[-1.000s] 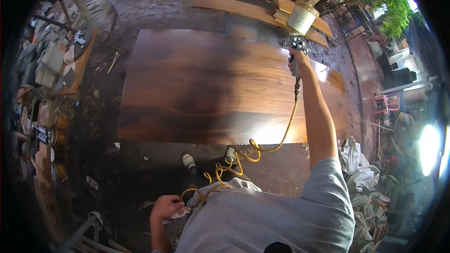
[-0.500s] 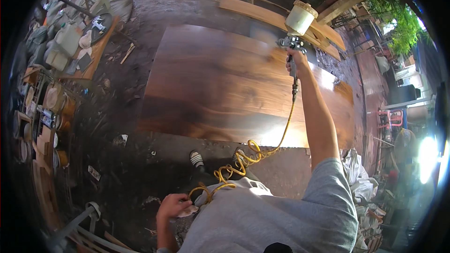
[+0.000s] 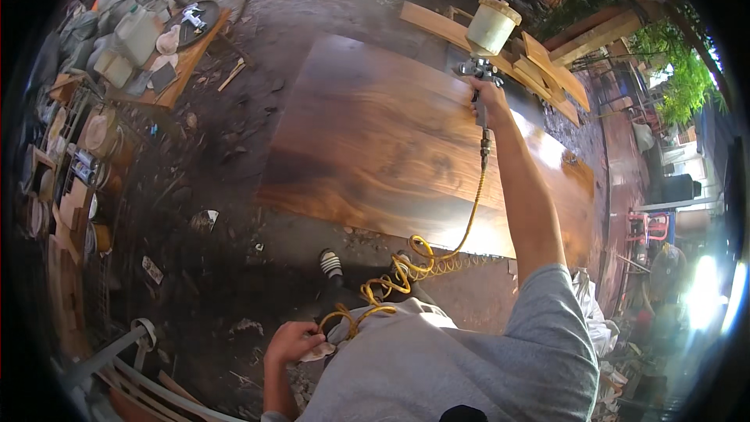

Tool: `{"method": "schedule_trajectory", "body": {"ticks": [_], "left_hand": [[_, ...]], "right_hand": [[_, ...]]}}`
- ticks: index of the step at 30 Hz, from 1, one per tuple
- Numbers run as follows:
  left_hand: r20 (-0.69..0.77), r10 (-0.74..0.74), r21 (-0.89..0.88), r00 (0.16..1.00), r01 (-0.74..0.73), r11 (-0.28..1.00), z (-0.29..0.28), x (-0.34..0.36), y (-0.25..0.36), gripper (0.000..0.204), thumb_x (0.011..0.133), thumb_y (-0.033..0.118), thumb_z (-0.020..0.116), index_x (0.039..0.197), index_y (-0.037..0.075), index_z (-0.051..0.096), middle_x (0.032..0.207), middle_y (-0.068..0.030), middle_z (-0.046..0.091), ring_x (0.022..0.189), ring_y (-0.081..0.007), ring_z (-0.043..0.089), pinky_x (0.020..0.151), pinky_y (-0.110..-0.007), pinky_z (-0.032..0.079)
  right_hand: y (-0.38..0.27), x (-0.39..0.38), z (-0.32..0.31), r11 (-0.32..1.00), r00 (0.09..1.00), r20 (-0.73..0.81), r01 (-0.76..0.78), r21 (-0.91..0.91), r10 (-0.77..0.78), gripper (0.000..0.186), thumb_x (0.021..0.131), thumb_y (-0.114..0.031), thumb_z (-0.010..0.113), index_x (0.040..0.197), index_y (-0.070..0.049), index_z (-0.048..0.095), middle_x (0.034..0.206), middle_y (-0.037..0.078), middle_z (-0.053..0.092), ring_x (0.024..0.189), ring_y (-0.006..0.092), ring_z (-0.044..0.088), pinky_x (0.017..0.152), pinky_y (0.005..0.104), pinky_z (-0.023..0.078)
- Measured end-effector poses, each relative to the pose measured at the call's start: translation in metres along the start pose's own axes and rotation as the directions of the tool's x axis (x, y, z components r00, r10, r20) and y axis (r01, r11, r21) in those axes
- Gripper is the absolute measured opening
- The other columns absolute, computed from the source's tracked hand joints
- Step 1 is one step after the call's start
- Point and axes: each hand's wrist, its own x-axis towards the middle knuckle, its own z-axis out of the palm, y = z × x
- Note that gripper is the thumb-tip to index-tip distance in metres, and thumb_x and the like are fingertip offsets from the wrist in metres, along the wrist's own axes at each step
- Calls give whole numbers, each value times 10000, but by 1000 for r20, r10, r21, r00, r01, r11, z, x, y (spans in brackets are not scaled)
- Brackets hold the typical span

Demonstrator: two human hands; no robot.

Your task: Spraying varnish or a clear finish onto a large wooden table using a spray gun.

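Observation:
In my right hand, at the end of my outstretched arm, is a spray gun with a whitish paint cup on top. It hangs over the far edge of a broad, glossy brown wooden panel. From the gun's handle a yellow coiled air hose loops back toward my waist. My left hand is low beside my body, fingers curled where the hose passes. A pale, crumpled thing, perhaps a cloth, shows under those fingers.
Wooden boards lie beyond the panel. At the far left, a small table carries containers and another spray gun. A cluttered shelf stands at left, with a metal frame nearer. White sacks lie at right.
The view has shifted, so the panel and left-hand table appear farther right. My right hand and the spray gun have moved slightly left over the panel. My left hand stays low, fingers still curled.

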Motion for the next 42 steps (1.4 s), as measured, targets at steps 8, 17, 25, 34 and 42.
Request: {"method": "schedule_trajectory", "body": {"ticks": [8,17,25,34,42], "left_hand": [[26,-38,-28,999,39,999,38,-35,0,319,798,381,741,970,113,757,891,-182,719,873,-378,693,776,-435,530],[-35,-81,-84,996,78,993,97,-75,19,298,804,354,754,963,102,757,872,-164,724,828,-332,698,758,-412,528],[-70,-159,-185,985,144,972,158,-112,41,274,807,320,764,964,96,766,859,-139,734,794,-288,701,729,-398,529],[-64,-223,-232,973,203,951,218,-142,69,292,819,396,725,937,132,762,751,-139,717,725,-295,706,698,-413,530],[-200,-178,-193,963,139,971,254,-165,98,307,833,382,710,945,99,752,778,-146,709,746,-300,694,699,-415,518]], "right_hand": [[-18,-31,15,1000,995,100,5,15,-6,236,919,-246,693,862,-59,560,685,73,545,489,200,537,405,335,423],[-33,-53,19,999,982,185,47,-18,-43,249,942,-280,667,901,-76,530,693,62,532,491,191,537,403,337,426],[-51,-82,17,997,971,225,79,-15,-74,288,931,-270,682,986,-44,511,741,99,516,501,211,542,390,356,421],[-68,-107,14,994,959,276,36,99,-63,266,911,-219,703,981,-5,559,754,134,531,510,261,541,411,396,425],[-86,-127,0,978,854,517,-58,198,-55,286,996,-358,576,890,-95,609,728,59,590,509,207,559,395,348,444]]}}
